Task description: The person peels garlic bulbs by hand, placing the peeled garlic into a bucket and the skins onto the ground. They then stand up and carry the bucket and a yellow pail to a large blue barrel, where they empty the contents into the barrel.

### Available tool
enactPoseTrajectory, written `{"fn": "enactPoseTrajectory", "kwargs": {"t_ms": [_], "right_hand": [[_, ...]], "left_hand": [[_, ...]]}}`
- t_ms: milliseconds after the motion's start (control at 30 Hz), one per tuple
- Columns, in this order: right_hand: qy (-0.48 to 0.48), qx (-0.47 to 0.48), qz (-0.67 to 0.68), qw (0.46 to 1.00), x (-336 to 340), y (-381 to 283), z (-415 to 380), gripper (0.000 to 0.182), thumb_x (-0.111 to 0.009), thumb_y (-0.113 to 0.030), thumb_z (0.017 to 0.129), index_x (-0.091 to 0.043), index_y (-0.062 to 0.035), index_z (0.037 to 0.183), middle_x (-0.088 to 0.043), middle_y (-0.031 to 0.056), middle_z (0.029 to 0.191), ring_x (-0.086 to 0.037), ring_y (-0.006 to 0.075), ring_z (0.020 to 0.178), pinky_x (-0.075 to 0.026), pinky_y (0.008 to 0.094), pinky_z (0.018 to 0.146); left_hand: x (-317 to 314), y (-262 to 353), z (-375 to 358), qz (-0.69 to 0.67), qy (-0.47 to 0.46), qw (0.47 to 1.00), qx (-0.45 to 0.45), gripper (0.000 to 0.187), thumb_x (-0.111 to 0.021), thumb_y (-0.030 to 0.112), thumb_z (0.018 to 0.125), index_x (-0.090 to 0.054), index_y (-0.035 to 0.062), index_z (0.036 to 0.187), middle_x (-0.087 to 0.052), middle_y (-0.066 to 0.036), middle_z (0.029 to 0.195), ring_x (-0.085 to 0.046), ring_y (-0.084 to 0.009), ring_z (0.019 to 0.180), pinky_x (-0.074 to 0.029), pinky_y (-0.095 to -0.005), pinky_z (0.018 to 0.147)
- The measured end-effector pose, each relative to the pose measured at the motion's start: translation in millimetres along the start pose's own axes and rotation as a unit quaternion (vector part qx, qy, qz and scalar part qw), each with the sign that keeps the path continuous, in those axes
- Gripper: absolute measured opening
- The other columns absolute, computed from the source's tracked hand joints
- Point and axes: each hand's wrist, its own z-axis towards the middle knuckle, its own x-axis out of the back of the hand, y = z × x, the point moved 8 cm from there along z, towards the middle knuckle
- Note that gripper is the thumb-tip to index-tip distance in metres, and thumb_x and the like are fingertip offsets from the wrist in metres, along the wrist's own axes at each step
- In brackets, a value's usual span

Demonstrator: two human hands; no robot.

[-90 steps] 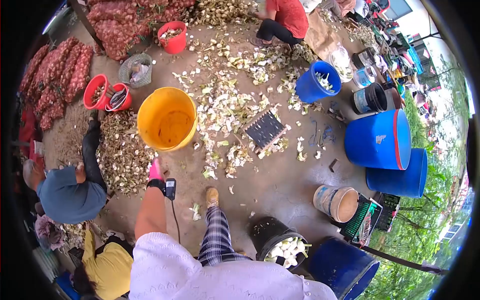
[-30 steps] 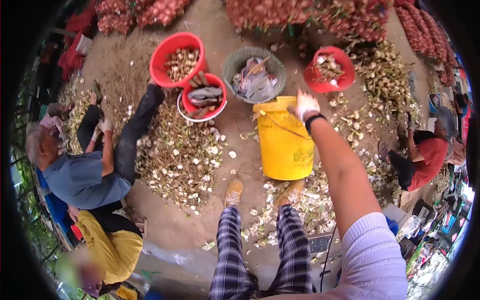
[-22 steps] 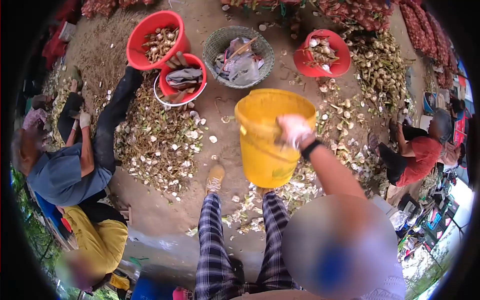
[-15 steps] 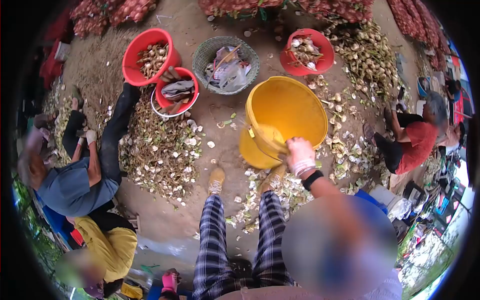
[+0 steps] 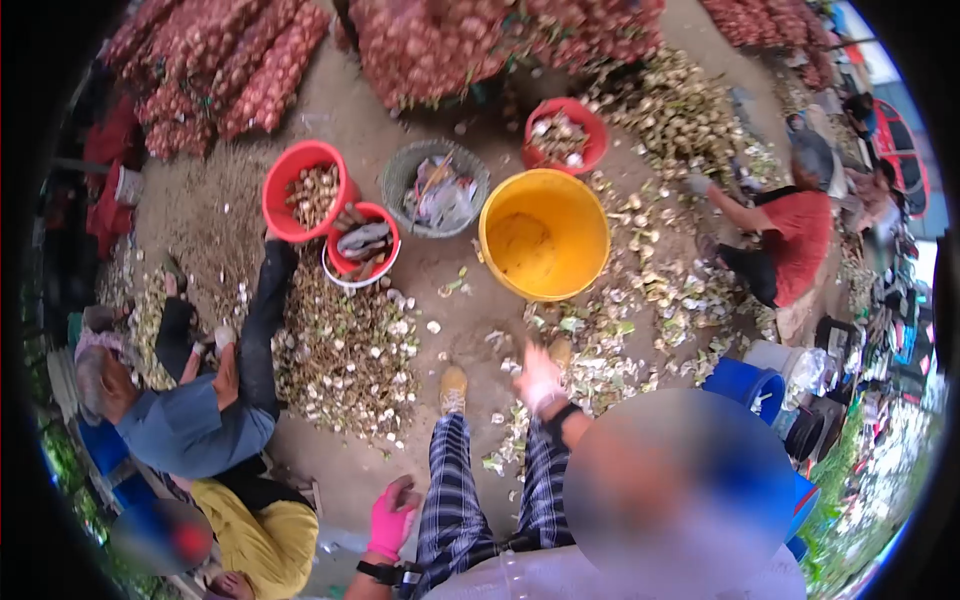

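My right hand, in a pale glove, is in front of my right shoe with its fingers spread and nothing in them. Beyond it an empty yellow bucket stands upright on the ground. My left hand, in a pink glove, hovers beside my left knee; its fingers are loosely bent and apart, and they hold nothing. Farther ahead are a red tub of garlic bulbs, a smaller red bucket with gloves or cloth in it, a green woven basket with plastic bags, and another red bucket.
Garlic peelings and stalks lie on both sides of my feet. A person in blue and one in yellow sit at the left, a person in red at the right. Red net sacks line the back.
The yellow bucket was tilted and in my right hand; it now stands upright, let go. My right hand has drawn back toward me, and my left hand has come up farther into view.
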Motion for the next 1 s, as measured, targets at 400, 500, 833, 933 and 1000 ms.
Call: {"fn": "enactPoseTrajectory", "kwargs": {"t_ms": [400,500,833,933,1000], "right_hand": [[-0.036,-0.058,0.352,0.933,63.0,-72.5,-254.6,0.052,-0.071,-0.033,0.065,-0.058,0.0056,0.098,-0.064,0.0239,0.100,-0.063,0.0329,0.095,-0.050,0.0390,0.074],[0.011,-0.085,0.364,0.928,98.0,-57.2,-301.9,0.042,-0.066,-0.029,0.070,-0.059,0.0018,0.098,-0.065,0.0216,0.097,-0.063,0.0314,0.093,-0.051,0.0402,0.070],[0.085,-0.011,0.628,0.773,52.7,12.5,-538.5,0.033,-0.057,-0.039,0.087,-0.061,-0.0166,0.112,-0.065,0.0044,0.073,-0.056,0.0150,0.054,-0.046,0.0317,0.046],[0.173,0.007,0.558,0.812,-44.0,61.9,-542.0,0.034,-0.057,-0.028,0.087,-0.058,-0.0105,0.116,-0.066,0.0057,0.083,-0.060,0.0196,0.068,-0.050,0.0333,0.061],[0.255,0.065,0.691,0.674,-42.1,52.5,-609.4,0.025,-0.052,-0.022,0.092,-0.057,-0.0088,0.113,-0.065,0.0041,0.090,-0.059,0.0160,0.076,-0.049,0.0312,0.065]], "left_hand": [[-57.4,256.5,-85.0,0.292,-0.223,0.738,-0.566,0.047,-0.081,0.024,0.059,-0.064,0.0067,0.099,-0.064,-0.012,0.093,-0.059,-0.0313,0.085,-0.046,-0.0414,0.078],[-76.4,263.3,-100.7,0.261,-0.255,0.738,-0.568,0.036,-0.080,0.016,0.064,-0.066,0.0041,0.094,-0.064,-0.009,0.074,-0.061,-0.0237,0.065,-0.049,-0.0336,0.063],[-204.4,222.3,-272.5,0.249,-0.519,0.624,-0.528,0.039,-0.080,0.011,0.067,-0.063,0.0013,0.100,-0.063,-0.006,0.074,-0.058,-0.0093,0.066,-0.049,-0.0264,0.060],[-246.6,194.3,-361.3,0.263,-0.603,0.528,-0.537,0.035,-0.078,0.012,0.071,-0.062,0.0026,0.101,-0.063,-0.006,0.075,-0.060,-0.0095,0.067,-0.050,-0.0256,0.058],[-259.7,176.7,-401.7,0.292,-0.587,0.499,-0.567,0.034,-0.078,0.013,0.072,-0.062,0.0032,0.101,-0.063,-0.006,0.074,-0.060,-0.0095,0.065,-0.049,-0.0253,0.057]]}}
